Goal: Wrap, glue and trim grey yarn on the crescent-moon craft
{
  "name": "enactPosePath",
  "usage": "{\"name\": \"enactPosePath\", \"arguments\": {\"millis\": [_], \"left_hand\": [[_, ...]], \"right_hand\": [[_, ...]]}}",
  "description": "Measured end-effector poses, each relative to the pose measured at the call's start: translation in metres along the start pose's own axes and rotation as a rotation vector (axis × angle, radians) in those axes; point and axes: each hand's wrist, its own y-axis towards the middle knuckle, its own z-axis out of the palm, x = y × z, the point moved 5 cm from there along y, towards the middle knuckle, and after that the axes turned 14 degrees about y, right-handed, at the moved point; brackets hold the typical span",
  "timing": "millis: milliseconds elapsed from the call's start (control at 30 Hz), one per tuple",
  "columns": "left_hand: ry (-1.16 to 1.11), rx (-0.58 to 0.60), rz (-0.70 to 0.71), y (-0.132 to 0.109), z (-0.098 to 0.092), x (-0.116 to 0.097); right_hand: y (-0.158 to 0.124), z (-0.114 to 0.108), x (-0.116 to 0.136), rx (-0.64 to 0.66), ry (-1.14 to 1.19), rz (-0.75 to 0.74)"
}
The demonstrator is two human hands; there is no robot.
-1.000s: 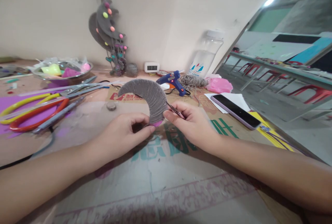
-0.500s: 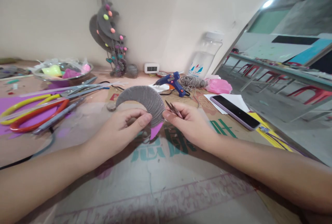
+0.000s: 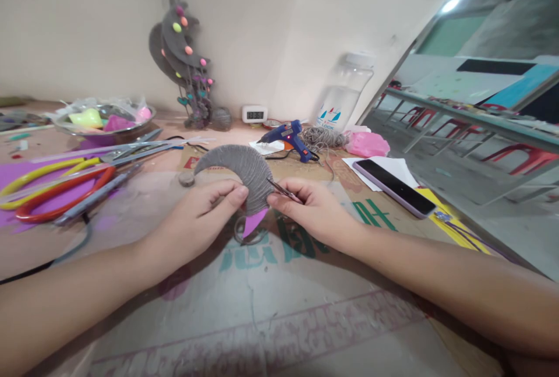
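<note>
My left hand (image 3: 205, 214) pinches the lower part of a crescent shape wrapped in grey yarn (image 3: 244, 168); its purple tip (image 3: 253, 222) shows bare below the wrapping. My right hand (image 3: 312, 208) is closed on small metal scissors (image 3: 282, 189), whose blades point at the crescent's right edge. Both hands hover just above the cardboard-covered table (image 3: 279, 301).
Large yellow and red scissors (image 3: 56, 182) and glue sticks lie at left, near a bowl of coloured bits (image 3: 102, 119). A blue glue gun (image 3: 290, 137), loose yarn (image 3: 323, 138), pink bag (image 3: 369, 144), phone (image 3: 395, 187), bottle (image 3: 345, 94) and a finished crescent ornament (image 3: 183, 68) stand behind.
The crescent has been lowered and turned, so more of its purple tip shows. My right hand moved the small scissors' blades in against the crescent's edge.
</note>
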Motion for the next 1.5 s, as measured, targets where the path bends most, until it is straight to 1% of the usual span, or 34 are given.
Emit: {"name": "enactPosePath", "arguments": {"millis": [67,200,267,433,600,833,967,1100,1267,1367,1500], "left_hand": [[0.02,-0.008,0.01,0.0002,-0.0003,0.0],[0.147,-0.011,-0.011,0.0002,0.0001,0.0011],[0.158,-0.002,-0.011,-0.0002,0.0008,0.001],[0.118,0.007,0.015,-0.0013,0.0021,0.0004],[0.111,0.007,-0.003,-0.0013,0.0023,0.0022],[0.074,0.031,-0.027,-0.0012,0.0054,0.0025],[0.039,0.032,-0.004,-0.001,0.0055,0.0021],[-0.035,0.04,0.017,-0.0005,0.0062,0.0031],[-0.096,0.054,0.018,-0.0003,0.0064,0.0014],[-0.077,0.052,0.017,0.0001,0.0057,-0.001],[-0.023,0.046,-0.012,0.0007,0.0061,0.0]], "right_hand": [[-0.0002,0.0,-0.0005,0.001,-0.005,-0.004],[-0.0008,0.0001,-0.001,0.004,-0.005,-0.019],[-0.0011,0.0007,-0.0008,0.016,-0.008,-0.022],[-0.0013,0.0016,0.0013,0.053,0.032,-0.04],[-0.0002,0.0021,0.0016,0.038,0.056,-0.038],[-0.0017,0.0048,0.0024,0.067,0.035,-0.054],[-0.0034,0.0061,0.0013,0.105,0.087,-0.043],[-0.0038,0.0057,0.0022,0.109,0.105,-0.059],[-0.0035,0.0054,0.0046,0.104,0.076,-0.086],[-0.0039,0.005,0.0062,0.084,0.024,-0.112],[-0.005,0.0047,0.0056,0.072,-0.044,-0.107]]}}
